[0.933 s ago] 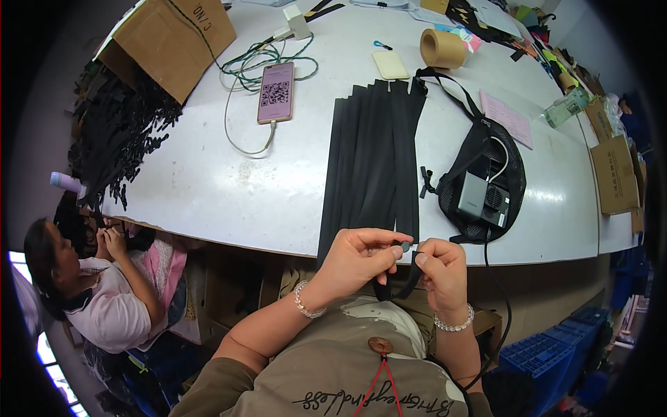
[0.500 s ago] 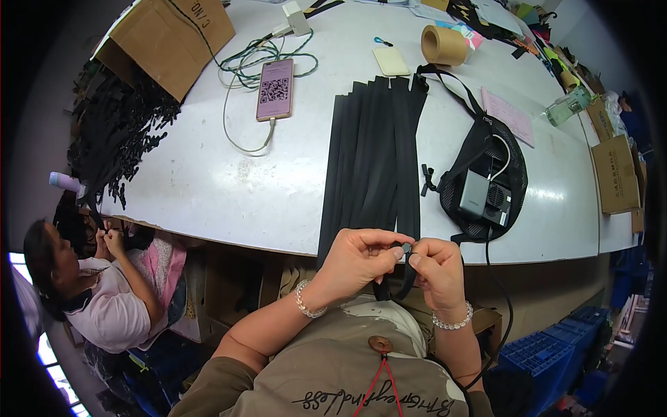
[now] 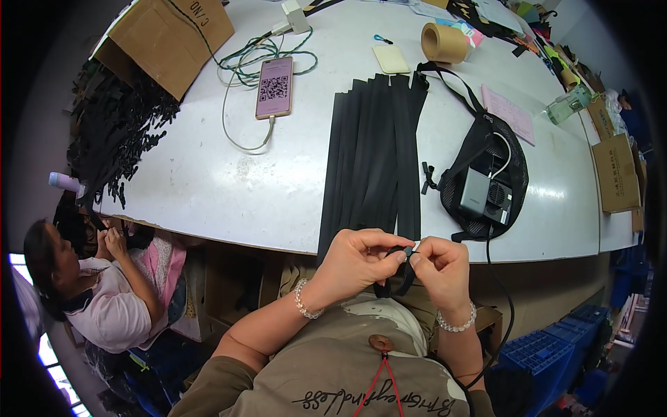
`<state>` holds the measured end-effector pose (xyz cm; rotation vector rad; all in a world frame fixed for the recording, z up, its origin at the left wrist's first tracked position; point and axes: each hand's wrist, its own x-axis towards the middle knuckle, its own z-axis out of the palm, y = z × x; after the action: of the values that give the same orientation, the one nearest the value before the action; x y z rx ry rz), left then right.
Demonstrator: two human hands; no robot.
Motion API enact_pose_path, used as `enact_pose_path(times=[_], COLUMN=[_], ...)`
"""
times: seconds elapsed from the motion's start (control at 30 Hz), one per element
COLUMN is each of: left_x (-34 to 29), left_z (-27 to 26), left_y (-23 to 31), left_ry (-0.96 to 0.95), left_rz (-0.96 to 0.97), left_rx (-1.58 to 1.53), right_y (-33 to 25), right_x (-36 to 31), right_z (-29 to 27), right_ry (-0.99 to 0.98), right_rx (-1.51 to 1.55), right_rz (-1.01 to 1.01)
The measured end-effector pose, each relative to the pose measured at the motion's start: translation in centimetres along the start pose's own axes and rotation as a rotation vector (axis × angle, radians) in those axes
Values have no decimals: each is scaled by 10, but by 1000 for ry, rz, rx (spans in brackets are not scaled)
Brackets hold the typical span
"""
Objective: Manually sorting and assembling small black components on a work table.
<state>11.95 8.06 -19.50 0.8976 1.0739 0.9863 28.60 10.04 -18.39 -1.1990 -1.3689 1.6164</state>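
Note:
Just off the table's front edge, my two hands pinch at the end of a black strip that hangs in a loop below them. My left hand has its thumb and forefinger closed on a small dark part of it. Close beside, my right hand pinches the same end, its fingertips almost touching the left ones. What exactly lies between the fingertips is too small to make out. A bundle of long flat black strips lies lengthwise on the table, reaching its front edge beyond my hands.
Right of the bundle are small black pieces and a black mesh bag holding devices. A phone on a cable, a tape roll and a pink paper lie farther back. At left are a carton, heaped black strips and a co-worker.
My right hand has shifted slightly to the right. The dark piece between my fingertips has turned a little, and more of the strip curves up beside the left fingers.

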Motion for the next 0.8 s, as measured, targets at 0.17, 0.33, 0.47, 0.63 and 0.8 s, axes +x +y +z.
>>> enact_pose_path(times=[0.17, 0.33, 0.47, 0.63, 0.8], left_x=[0, -1, -2, 0, 0], left_z=[-2, -1, 0, -3, -5], left_y=[1, 1, 3, -3, -5], left_ry=[-5, -2, -28, -83, -78], left_rz=[-13, -6, -21, 77, 68], left_rx=[-2, 12, -57, -132, -111], right_y=[4, 5, 10, 9, 15], right_x=[-1, -4, -4, -4, -5], right_z=[2, 6, 4, 4, 1], right_ry=[36, 65, 62, 69, 46], right_rx=[-27, 9, -14, -1, 10], right_rz=[-56, -90, -136, -164, -207])
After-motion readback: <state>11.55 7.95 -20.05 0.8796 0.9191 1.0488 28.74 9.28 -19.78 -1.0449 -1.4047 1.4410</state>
